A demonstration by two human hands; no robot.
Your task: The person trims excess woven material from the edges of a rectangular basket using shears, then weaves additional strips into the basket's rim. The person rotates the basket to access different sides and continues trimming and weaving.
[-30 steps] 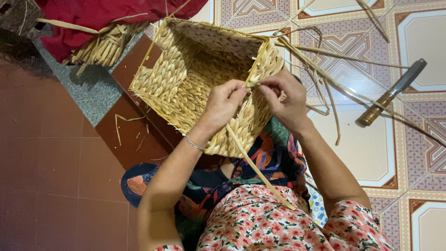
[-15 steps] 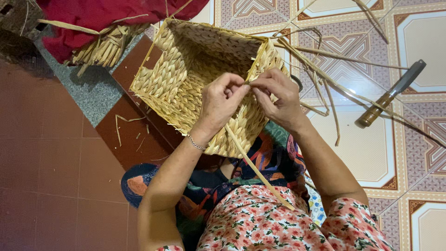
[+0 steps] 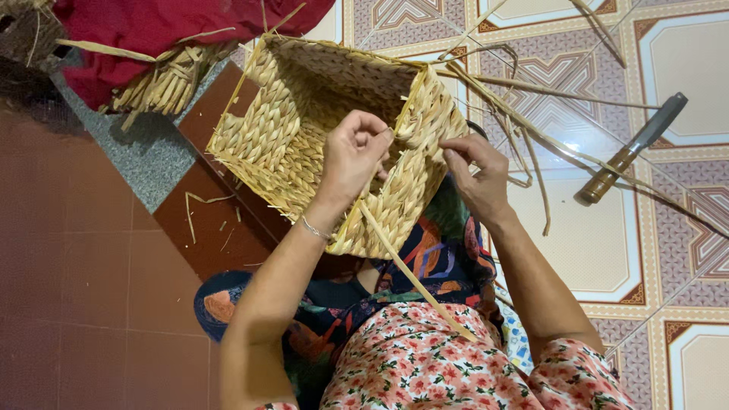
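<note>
I see the woven straw basket [image 3: 319,129] in the middle of the view, tilted over my lap, its open mouth turned toward twelve o'clock. My left hand [image 3: 353,156] is closed narrow on the near wall, the fingertips pinching a thin strand at the rim. My right hand [image 3: 474,175] is at three o'clock from it, fingers bent and touching the outer weave at the basket corner; I cannot tell if it pinches a strand. A long loose strand [image 3: 410,277] hangs from the wall toward six o'clock, across the patterned cloth [image 3: 444,254].

I judge the basket light and rather stiff in its walls, but the dry fibres look brittle, so a sharp bend may crack them. The best hold is the thick rim or the corner.

At two o'clock, well apart, a wooden-handled tool [image 3: 630,148] lies on the tiled floor [image 3: 577,243] among loose straw stems [image 3: 524,125].
</note>
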